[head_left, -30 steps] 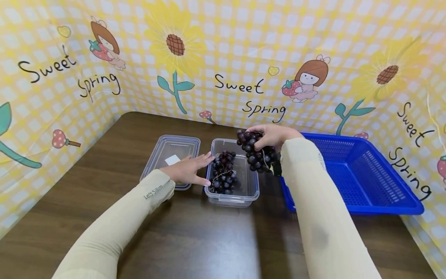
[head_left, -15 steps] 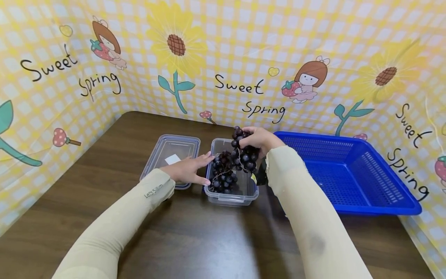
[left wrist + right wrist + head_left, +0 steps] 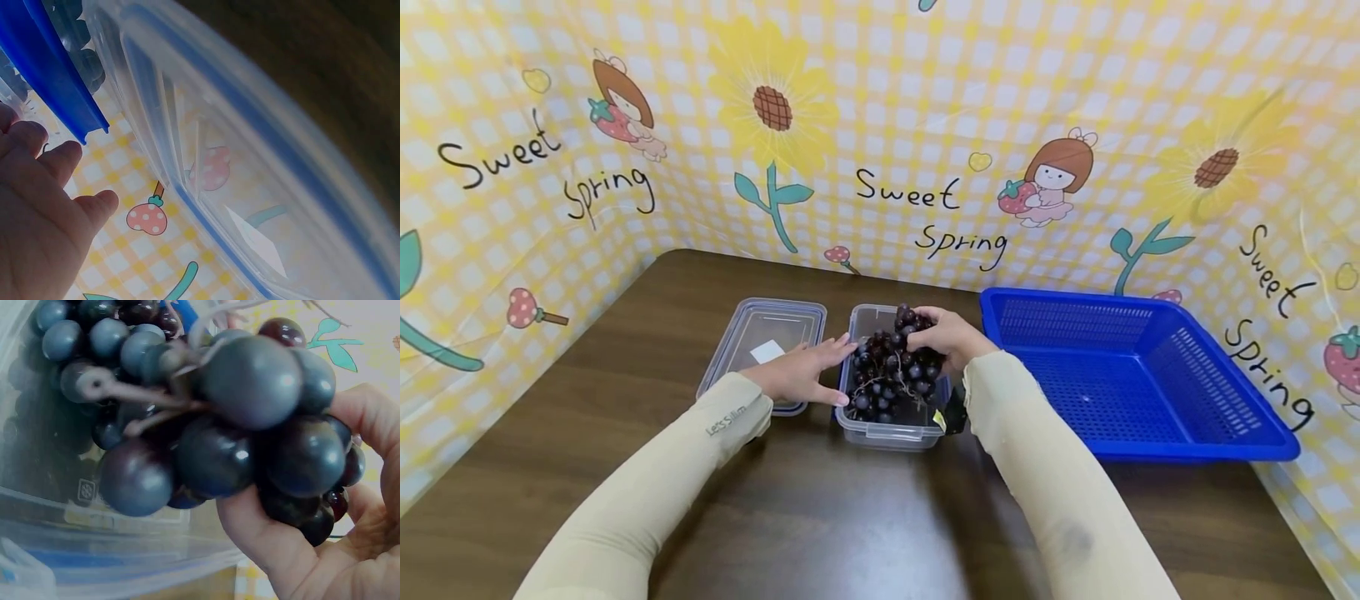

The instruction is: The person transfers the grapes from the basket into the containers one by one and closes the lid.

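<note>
The right hand (image 3: 951, 337) is curled around a bunch of dark purple grapes (image 3: 913, 350), fingers wrapped over the far side of the bunch and the wrist bent down, so the bunch sits low inside the clear rectangular plastic container (image 3: 887, 429). The right wrist view shows the same grip from close up: the grapes (image 3: 250, 425) lie in the cupped palm and fingers (image 3: 369, 419), with their pale stem showing and the container wall (image 3: 94, 550) just below. A second bunch of dark grapes (image 3: 876, 387) already lies in the container, on the side nearer the left hand and touching the held bunch.

The left hand (image 3: 801, 375) lies flat with fingers straight and slightly spread, holding nothing, its fingertips against the container's left wall. Its palm rests over the near corner of the clear plastic lid with a blue seal (image 3: 763, 337), which lies just left of the container. In the left wrist view the fingers (image 3: 56, 169) reach toward the blue rim edge, with the lid (image 3: 262, 187) close alongside.

Both forearms, in beige sleeves (image 3: 647, 492), stretch forward across the dark wooden surface (image 3: 820, 517). A blue perforated plastic basket (image 3: 1150, 417) stands just right of the container.
</note>
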`<action>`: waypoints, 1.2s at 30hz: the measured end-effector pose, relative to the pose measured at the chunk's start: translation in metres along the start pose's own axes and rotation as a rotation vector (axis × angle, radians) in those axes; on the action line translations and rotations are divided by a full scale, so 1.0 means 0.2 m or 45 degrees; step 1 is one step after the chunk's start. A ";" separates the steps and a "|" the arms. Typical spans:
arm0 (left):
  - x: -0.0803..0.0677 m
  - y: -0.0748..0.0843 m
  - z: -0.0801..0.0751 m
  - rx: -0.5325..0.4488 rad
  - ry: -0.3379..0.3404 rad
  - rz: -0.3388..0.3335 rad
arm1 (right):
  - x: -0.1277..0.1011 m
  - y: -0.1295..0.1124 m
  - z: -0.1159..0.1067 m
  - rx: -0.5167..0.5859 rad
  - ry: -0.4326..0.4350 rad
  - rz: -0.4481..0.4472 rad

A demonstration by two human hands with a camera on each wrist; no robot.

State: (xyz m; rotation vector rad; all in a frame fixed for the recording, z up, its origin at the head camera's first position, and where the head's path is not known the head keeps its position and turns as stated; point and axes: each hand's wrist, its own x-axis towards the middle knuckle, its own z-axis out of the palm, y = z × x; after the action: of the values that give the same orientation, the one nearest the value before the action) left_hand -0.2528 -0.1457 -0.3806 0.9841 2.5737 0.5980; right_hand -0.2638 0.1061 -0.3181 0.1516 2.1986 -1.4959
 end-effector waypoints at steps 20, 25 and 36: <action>-0.02 -0.01 0.02 0.014 0.011 -0.016 | 0.01 0.12 0.01 0.081 -0.056 -0.014; -0.02 0.00 0.02 0.024 0.005 -0.017 | 0.03 0.15 0.04 0.030 -0.085 -0.026; 0.00 -0.01 0.02 0.005 0.024 -0.012 | 0.03 0.15 0.03 -0.042 -0.134 -0.040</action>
State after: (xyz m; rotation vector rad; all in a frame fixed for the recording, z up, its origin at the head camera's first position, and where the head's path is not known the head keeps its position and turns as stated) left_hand -0.2514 -0.1464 -0.3842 0.9720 2.5954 0.6022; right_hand -0.2563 0.1118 -0.3470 0.0266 2.1500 -1.4493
